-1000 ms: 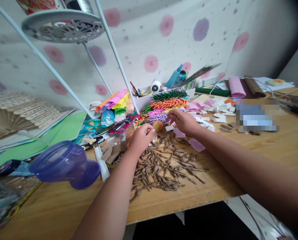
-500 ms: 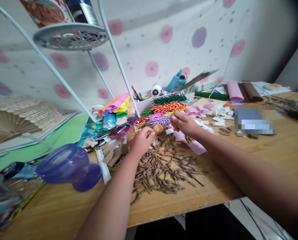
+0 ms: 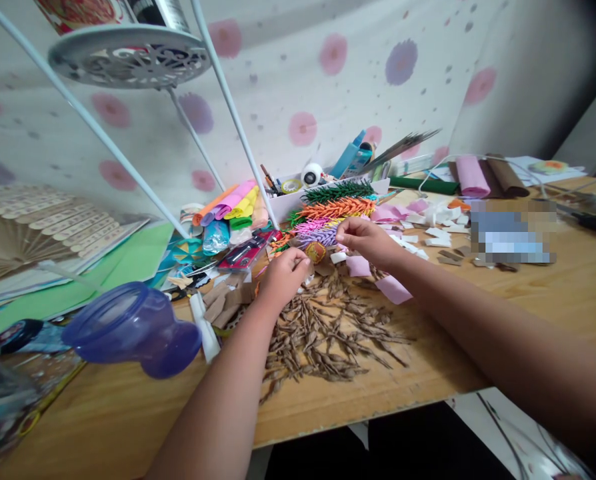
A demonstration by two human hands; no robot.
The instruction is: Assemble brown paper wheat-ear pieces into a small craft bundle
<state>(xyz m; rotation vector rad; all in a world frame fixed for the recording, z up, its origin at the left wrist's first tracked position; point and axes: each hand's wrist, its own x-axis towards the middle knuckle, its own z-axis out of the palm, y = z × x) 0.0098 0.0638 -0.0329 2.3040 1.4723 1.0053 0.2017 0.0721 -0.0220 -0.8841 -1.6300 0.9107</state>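
Note:
My left hand (image 3: 287, 275) is closed in a pinch above the far edge of a pile of twisted brown paper twigs (image 3: 328, 333). What its fingertips hold, if anything, is too small to make out. Slightly higher and to the right, my right hand (image 3: 367, 240) also has its fingers pinched together, and I cannot tell what is in them. Between the hands sits a small round gold-and-red piece (image 3: 316, 251). Just behind are bundles of fringed paper stems, one purple (image 3: 318, 235), one orange (image 3: 335, 208) and one dark green (image 3: 337, 192).
A purple plastic container (image 3: 133, 330) stands at the left, near a white stand (image 3: 128, 60) and a folding fan (image 3: 43, 230). Rolled coloured crepe paper (image 3: 233, 202) lies behind. White paper scraps (image 3: 438, 233) and a blurred-out rectangle (image 3: 511, 233) are at the right.
My right hand's fingers have shifted slightly left and its pinch looks a little looser. The left hand stays almost in place. The whole view has tilted slightly.

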